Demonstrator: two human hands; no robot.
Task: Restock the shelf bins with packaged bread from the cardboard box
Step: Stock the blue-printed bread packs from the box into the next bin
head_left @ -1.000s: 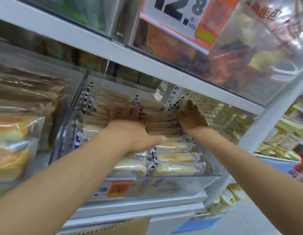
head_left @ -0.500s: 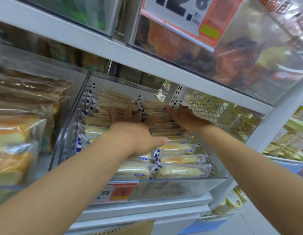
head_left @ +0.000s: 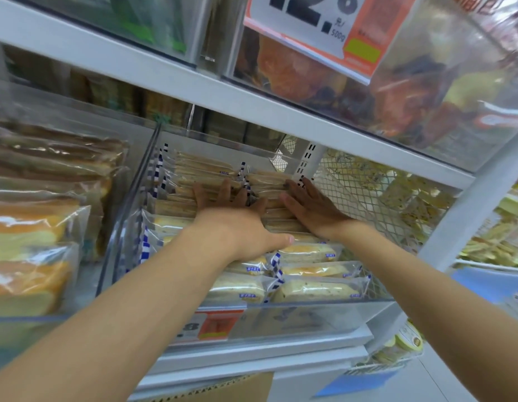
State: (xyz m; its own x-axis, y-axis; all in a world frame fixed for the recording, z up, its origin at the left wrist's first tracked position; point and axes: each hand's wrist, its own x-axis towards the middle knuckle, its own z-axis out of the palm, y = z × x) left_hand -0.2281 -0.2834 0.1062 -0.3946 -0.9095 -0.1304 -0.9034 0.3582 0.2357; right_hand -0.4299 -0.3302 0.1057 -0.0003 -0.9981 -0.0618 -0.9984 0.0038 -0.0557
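I read left hand (head_left: 231, 224) flat on left column, right hand (head_left: 310, 210) flat on right, neither grasping | clear-wrapped pale bread packets (head_left: 313, 290) lie crosswise beneath my palms

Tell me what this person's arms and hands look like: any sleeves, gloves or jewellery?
The left hand and right hand are bare: no gloves, and no ring, watch or bracelet that I can see. No sleeve shows either: the left arm and right arm are uncovered as far as the picture reaches.
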